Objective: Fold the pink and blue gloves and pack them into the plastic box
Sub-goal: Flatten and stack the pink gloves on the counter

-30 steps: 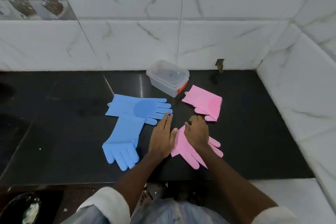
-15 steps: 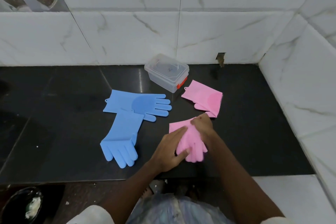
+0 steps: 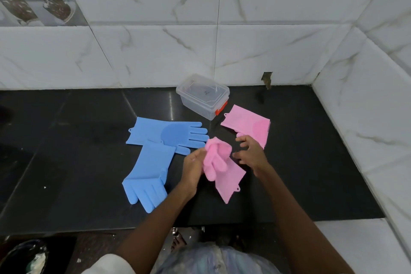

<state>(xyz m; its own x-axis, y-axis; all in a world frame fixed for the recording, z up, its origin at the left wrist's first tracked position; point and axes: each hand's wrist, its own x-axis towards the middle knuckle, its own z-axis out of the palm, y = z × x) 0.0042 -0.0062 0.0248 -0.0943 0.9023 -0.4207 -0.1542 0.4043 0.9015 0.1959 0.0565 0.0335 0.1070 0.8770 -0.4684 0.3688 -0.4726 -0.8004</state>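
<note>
The pink glove [image 3: 220, 168] in work lies at frame centre on the black surface [image 3: 300, 173], its finger end folded back over the cuff, which points toward the lower right. The left hand [image 3: 193, 168] has its grip closed on the glove's left edge at the folded fingers. The right hand [image 3: 250, 154] hovers just right of the fold, grip released, fingers curled and spread. A 2nd pink glove [image 3: 246, 125], folded, lies just above the right hand. 2 blue gloves [image 3: 155, 151] lie unfolded at centre left, overlapping. The plastic box [image 3: 203, 97], lid on, red latch visible, stands at upper centre near the tiled wall [image 3: 155, 55].
</note>
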